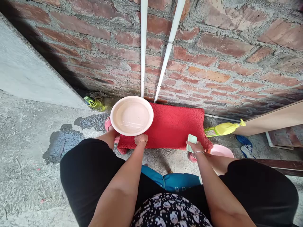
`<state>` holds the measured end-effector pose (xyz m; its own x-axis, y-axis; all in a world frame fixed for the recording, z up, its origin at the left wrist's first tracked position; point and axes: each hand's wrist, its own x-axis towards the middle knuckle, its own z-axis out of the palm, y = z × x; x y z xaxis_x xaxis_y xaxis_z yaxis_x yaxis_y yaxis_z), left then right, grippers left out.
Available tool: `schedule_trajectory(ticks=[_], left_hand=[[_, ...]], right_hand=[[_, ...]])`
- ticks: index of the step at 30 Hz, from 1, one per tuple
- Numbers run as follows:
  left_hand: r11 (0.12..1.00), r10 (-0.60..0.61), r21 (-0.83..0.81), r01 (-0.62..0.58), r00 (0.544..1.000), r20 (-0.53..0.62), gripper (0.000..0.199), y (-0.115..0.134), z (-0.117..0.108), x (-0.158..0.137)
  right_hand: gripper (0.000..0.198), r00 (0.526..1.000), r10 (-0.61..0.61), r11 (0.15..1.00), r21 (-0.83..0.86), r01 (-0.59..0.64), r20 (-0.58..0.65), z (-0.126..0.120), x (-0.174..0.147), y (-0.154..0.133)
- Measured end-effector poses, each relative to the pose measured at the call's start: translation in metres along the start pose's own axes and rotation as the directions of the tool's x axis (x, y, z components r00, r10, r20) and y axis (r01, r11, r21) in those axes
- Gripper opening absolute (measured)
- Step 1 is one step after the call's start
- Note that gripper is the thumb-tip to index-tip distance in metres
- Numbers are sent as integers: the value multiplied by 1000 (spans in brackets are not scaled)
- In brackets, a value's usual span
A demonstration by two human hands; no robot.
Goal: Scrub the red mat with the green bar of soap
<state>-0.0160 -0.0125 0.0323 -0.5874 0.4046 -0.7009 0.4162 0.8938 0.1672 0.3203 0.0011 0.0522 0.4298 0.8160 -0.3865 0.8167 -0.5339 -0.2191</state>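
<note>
A pale pink basin [132,116] with what looks like clear water in it rests over the left end of a red cloth-covered surface [174,126]. My left hand [141,138] is closed at the basin's near rim, its fingertips partly hidden. In my right hand [196,146] is a flat light-green rectangular thing [192,143] with rounded corners, held over the right front part of the red surface; its kind is unclear. Just right of the red surface lies a yellow-green pump bottle [223,129].
Behind stands a brick wall [208,75] with two white pipes [143,47]. A smaller pink basin [222,150] is near my right leg, with blue slippers [245,143] beyond. A green bottle [94,103] lies at left, by a wet patch [62,143] on concrete.
</note>
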Motion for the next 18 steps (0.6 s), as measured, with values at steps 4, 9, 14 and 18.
schedule_trajectory(ticks=[4,9,14,18], left_hand=[[1000,-2,6,2,1000,7,39,0,0,0],[1000,-16,17,16,1000,6,39,2,2,1],[998,-54,30,54,999,-9,41,5,4,1],[997,-74,29,75,997,-19,41,8,4,-1]], right_hand=[[63,969,-109,992,-41,121,221,20,-22,-73],[67,851,-408,849,-204,487,330,56,-62,-164],[66,806,-483,784,-242,572,341,59,-57,-174],[66,937,-236,945,-164,283,258,29,-15,-115]])
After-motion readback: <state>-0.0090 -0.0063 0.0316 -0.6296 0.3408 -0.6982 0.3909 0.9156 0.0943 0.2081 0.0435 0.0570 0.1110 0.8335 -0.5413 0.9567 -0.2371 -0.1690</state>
